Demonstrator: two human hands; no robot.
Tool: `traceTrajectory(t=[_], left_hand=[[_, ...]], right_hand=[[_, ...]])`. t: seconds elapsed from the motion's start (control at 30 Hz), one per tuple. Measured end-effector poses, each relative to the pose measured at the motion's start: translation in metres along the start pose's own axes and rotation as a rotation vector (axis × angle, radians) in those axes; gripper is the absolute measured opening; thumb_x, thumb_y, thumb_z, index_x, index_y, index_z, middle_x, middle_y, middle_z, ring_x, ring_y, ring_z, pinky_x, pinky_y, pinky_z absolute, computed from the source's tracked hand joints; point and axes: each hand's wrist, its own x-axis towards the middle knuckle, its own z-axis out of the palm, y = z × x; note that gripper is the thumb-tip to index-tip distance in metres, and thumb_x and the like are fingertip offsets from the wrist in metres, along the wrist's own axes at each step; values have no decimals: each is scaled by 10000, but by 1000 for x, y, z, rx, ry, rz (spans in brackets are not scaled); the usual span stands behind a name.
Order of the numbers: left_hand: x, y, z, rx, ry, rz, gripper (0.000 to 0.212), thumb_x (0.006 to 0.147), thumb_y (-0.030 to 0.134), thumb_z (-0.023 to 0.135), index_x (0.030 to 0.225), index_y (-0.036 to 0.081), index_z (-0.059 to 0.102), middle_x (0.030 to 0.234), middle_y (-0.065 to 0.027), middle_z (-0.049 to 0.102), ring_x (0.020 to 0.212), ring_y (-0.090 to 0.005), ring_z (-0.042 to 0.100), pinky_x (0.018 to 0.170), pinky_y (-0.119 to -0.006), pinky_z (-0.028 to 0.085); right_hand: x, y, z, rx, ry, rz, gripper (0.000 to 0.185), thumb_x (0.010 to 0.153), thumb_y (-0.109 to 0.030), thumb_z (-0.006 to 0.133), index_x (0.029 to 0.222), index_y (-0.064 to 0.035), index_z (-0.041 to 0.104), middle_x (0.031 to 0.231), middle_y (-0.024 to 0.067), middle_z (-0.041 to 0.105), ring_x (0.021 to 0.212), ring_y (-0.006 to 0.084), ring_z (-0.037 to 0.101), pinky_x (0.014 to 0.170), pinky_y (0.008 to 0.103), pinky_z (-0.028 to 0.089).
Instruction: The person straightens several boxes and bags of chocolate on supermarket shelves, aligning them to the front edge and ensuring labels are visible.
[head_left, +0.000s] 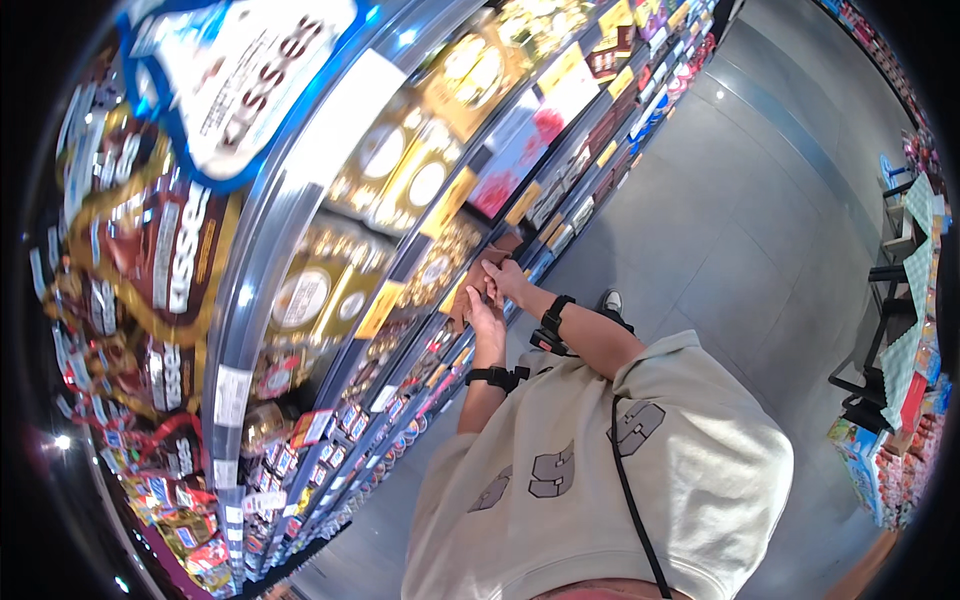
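Note:
Both my hands are at a brown item (491, 264), perhaps a paper or cardboard package, in front of the shelf edge. My left hand (486, 313) grips its lower part, with the thumb up. My right hand (507, 279) is close beside it, fingers on the item's right side. Part of the item is hidden by the fingers, and its exact kind cannot be told. Gold boxes of wrapped chocolates (409, 169) stand on the shelf above and left of my hands. A box with pink flowers (517, 161) lies farther along the shelf.
Shelves of sweets run diagonally along the left, with Kisses bags (161, 255) close to the camera and yellow price tags (380, 309) on the edges. Grey floor tiles (720, 247) lie to the right. Beyond them stand a black-framed display (885, 315) and stacked packages (862, 465).

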Motion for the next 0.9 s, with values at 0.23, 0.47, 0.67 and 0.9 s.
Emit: traceTrajectory(t=[0.23,0.47,0.67,0.9], left_hand=[[43,-41,62,-38,24,-61,377,981,423,515,1099,74,596,917,-38,660,773,-147,609,680,-278,485],[62,-70,119,58,66,-55,423,993,438,479,1119,53,601,943,-28,665,803,-139,612,648,-263,462],[87,-93,159,136,-22,-124,442,989,450,483,1188,66,574,1077,-14,650,923,-108,602,707,-252,465],[103,-124,251,222,-228,-277,427,973,453,520,1204,99,582,1065,12,659,916,-81,596,782,-235,469]], right_hand=[[31,-57,-63,40,-68,-56,388,969,-323,580,787,15,525,597,56,506,446,154,488,388,321,404],[56,-95,-104,56,33,-73,309,954,-289,604,860,2,562,627,51,552,432,148,499,390,315,397],[71,-137,-146,80,74,-118,289,935,-272,634,881,5,572,647,55,566,455,163,524,412,318,424],[108,-194,-224,-162,174,-286,316,918,-320,650,826,-20,614,660,30,589,539,106,553,480,289,445]])
